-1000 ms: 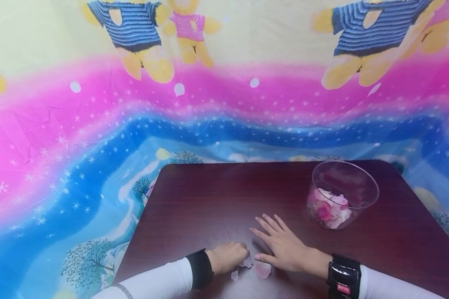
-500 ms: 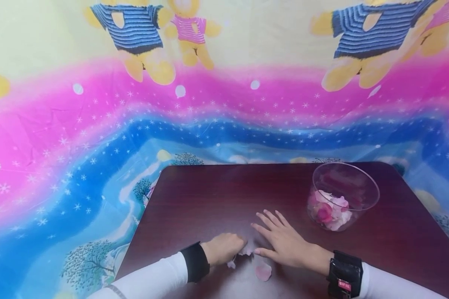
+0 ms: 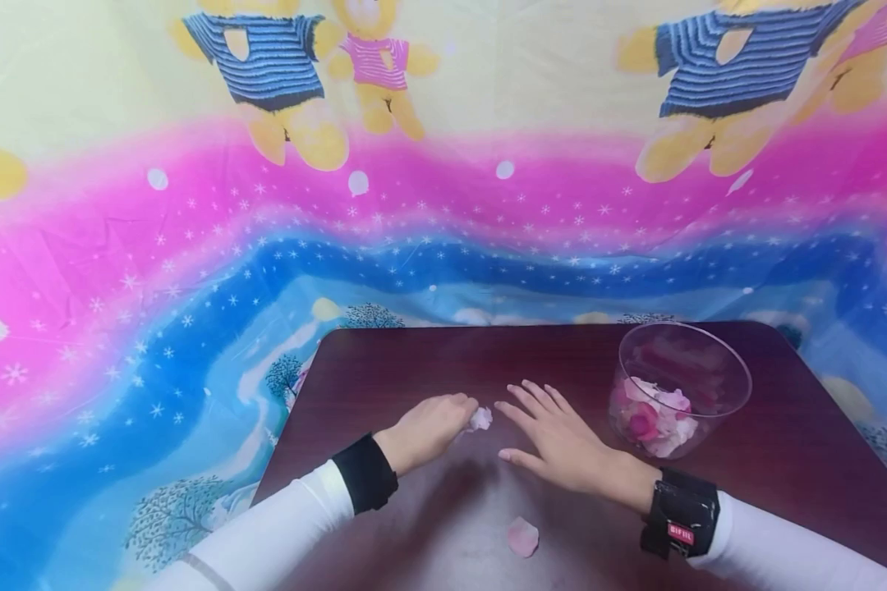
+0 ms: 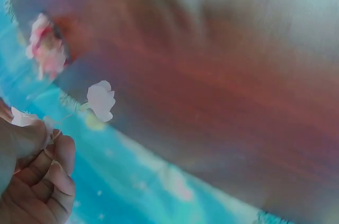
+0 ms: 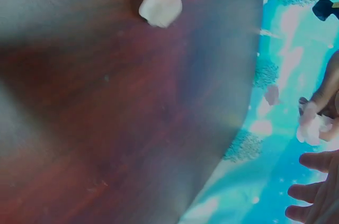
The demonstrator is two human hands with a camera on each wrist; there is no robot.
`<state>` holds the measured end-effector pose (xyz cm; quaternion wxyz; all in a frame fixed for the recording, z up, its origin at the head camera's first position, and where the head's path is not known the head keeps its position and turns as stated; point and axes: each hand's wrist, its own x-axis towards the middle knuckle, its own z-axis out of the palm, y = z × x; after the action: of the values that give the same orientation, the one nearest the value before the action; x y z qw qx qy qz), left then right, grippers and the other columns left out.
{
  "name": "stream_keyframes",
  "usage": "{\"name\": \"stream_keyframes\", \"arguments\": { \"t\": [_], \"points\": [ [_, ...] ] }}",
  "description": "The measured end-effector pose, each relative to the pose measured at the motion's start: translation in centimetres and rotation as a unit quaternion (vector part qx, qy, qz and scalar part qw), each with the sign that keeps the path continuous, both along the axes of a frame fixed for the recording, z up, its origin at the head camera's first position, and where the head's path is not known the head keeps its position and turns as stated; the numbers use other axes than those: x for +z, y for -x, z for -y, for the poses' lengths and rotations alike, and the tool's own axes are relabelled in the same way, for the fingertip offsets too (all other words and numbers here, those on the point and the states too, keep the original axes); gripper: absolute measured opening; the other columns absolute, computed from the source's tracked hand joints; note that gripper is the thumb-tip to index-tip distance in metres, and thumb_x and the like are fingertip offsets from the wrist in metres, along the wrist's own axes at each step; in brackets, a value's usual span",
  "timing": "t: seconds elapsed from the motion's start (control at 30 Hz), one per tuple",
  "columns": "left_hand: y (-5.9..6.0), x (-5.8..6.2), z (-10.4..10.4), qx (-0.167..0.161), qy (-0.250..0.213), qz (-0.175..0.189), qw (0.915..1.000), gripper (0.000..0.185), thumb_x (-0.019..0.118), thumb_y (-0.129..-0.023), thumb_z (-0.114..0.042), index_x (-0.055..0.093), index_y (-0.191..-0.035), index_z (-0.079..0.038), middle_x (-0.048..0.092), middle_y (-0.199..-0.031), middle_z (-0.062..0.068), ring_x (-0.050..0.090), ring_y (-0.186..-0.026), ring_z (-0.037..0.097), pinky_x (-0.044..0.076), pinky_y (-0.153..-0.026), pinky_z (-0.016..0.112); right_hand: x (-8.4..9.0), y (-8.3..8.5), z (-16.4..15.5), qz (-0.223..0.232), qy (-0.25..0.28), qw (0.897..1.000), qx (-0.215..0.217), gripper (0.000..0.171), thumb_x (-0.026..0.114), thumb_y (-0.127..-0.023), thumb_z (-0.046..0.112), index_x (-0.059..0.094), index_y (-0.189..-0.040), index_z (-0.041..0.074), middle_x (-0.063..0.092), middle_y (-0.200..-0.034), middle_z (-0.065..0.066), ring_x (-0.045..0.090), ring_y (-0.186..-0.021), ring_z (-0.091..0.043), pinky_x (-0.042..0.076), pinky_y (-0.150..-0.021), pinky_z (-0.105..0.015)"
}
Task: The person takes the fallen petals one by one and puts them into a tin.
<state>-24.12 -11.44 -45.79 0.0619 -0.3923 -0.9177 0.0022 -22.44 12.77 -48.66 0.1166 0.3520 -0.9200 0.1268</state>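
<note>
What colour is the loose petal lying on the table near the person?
Pale pink petal, clearest in the head view.

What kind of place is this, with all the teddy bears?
Probably a home craft corner: a dark wooden table stands before a bright teddy-bear cloth, with a clear bowl of pink petals on it.

The left hand [image 3: 427, 428] has lifted petals [image 3: 479, 419] off the table [image 3: 414, 369].

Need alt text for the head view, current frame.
A person's left hand pinches pale pink petals above a dark wooden table, while the right hand lies flat beside it. One petal lies near the table's front edge, and a clear bowl holding petals stands at right.
</note>
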Motion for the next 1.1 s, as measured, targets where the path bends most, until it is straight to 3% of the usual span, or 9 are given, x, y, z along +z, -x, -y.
{"name": "stream_keyframes", "arguments": {
  "t": [0.13, 0.27, 0.4, 0.5, 0.6, 0.7, 0.77, 0.87, 1.1],
  "points": [
    [0.4, 1.6, -0.1, 0.002, -0.008, -0.015, 0.9998, 0.026, 0.079, -0.086, -0.008, 0.063, -0.107, -0.008, 0.068, -0.093, 0.002, 0.069, -0.086, 0.016, 0.059, -0.076, 0.028, 1.1, 0.5, 0.2, 0.007, 0.012, 1.000, -0.011, 0.069, 0.061, -0.094, 0.059, 0.052, -0.148, 0.017, 0.049, -0.155, -0.014, 0.040, -0.147, -0.039, 0.032, -0.120, -0.058],
    [0.4, 2.3, -0.5, -0.003, -0.006, -0.023, 0.9997, 0.029, 0.081, -0.085, -0.008, 0.063, -0.107, -0.009, 0.068, -0.093, 0.002, 0.068, -0.086, 0.016, 0.058, -0.077, 0.027, 1.8, 1.0, 0.8, 0.006, 0.036, 0.999, -0.015, 0.068, 0.062, -0.094, 0.058, 0.055, -0.145, 0.015, 0.058, -0.146, -0.010, 0.049, -0.141, -0.034, 0.039, -0.116, -0.054],
    [0.1, 2.5, -1.0, -0.018, -0.008, -0.033, 0.9993, 0.028, 0.081, -0.085, -0.009, 0.064, -0.108, -0.008, 0.068, -0.093, 0.002, 0.068, -0.086, 0.016, 0.058, -0.076, 0.026, 2.2, 1.3, 1.5, -0.009, 0.074, 0.997, -0.010, 0.059, 0.067, -0.093, 0.052, 0.062, -0.135, 0.012, 0.071, -0.126, -0.005, 0.065, -0.121, -0.025, 0.051, -0.104, -0.047],
    [-0.1, 2.6, -1.3, -0.028, -0.015, -0.042, 0.9986, 0.025, 0.079, -0.088, -0.010, 0.064, -0.108, -0.009, 0.067, -0.092, 0.001, 0.066, -0.084, 0.014, 0.056, -0.074, 0.024, 2.4, 1.5, 2.1, -0.016, 0.101, 0.995, -0.015, 0.046, 0.073, -0.090, 0.045, 0.069, -0.122, 0.013, 0.076, -0.105, -0.001, 0.072, -0.098, -0.020, 0.057, -0.088, -0.042],
    [-0.2, 2.7, -1.5, -0.036, -0.027, -0.045, 0.9980, 0.020, 0.076, -0.090, -0.010, 0.063, -0.106, -0.010, 0.066, -0.090, 0.000, 0.064, -0.082, 0.013, 0.054, -0.072, 0.022, 2.5, 1.7, 2.5, -0.018, 0.119, 0.993, -0.023, 0.030, 0.077, -0.088, 0.035, 0.073, -0.109, 0.014, 0.073, -0.082, 0.006, 0.068, -0.075, -0.011, 0.055, -0.072, -0.033],
    [-0.2, 2.7, -1.6, -0.038, -0.035, -0.043, 0.9977, 0.014, 0.071, -0.094, -0.011, 0.062, -0.105, -0.011, 0.065, -0.090, -0.001, 0.063, -0.082, 0.012, 0.053, -0.071, 0.021, 2.6, 1.8, 2.8, -0.006, 0.136, 0.990, -0.022, 0.013, 0.079, -0.088, 0.025, 0.075, -0.096, 0.015, 0.065, -0.067, 0.012, 0.058, -0.062, -0.003, 0.048, -0.061, -0.024],
    [-0.2, 2.7, -1.7, -0.037, -0.042, -0.041, 0.9976, 0.011, 0.069, -0.096, -0.011, 0.062, -0.103, -0.011, 0.065, -0.089, -0.001, 0.063, -0.082, 0.012, 0.053, -0.071, 0.022, 2.6, 1.8, 2.8, 0.007, 0.149, 0.989, -0.014, 0.005, 0.078, -0.088, 0.019, 0.074, -0.089, 0.016, 0.062, -0.064, 0.013, 0.052, -0.059, 0.000, 0.044, -0.057, -0.021],
    [-0.2, 2.5, -1.8, -0.032, -0.058, -0.029, 0.9974, 0.007, 0.068, -0.097, -0.010, 0.062, -0.100, -0.010, 0.065, -0.087, -0.001, 0.062, -0.080, 0.011, 0.052, -0.071, 0.021, 2.7, 1.7, 2.9, 0.025, 0.161, 0.987, -0.002, 0.009, 0.077, -0.088, 0.013, 0.072, -0.081, 0.016, 0.060, -0.063, 0.012, 0.046, -0.059, 0.002, 0.041, -0.057, -0.019],
    [-0.3, 2.0, -1.8, -0.031, -0.076, -0.039, 0.9959, 0.008, 0.070, -0.095, -0.009, 0.062, -0.096, -0.011, 0.064, -0.082, -0.002, 0.061, -0.075, 0.010, 0.050, -0.067, 0.019, 2.7, 1.6, 2.8, 0.036, 0.167, 0.985, 0.008, 0.009, 0.076, -0.089, 0.012, 0.073, -0.082, 0.016, 0.064, -0.065, 0.013, 0.045, -0.058, 0.004, 0.041, -0.057, -0.018]
  ]
}}
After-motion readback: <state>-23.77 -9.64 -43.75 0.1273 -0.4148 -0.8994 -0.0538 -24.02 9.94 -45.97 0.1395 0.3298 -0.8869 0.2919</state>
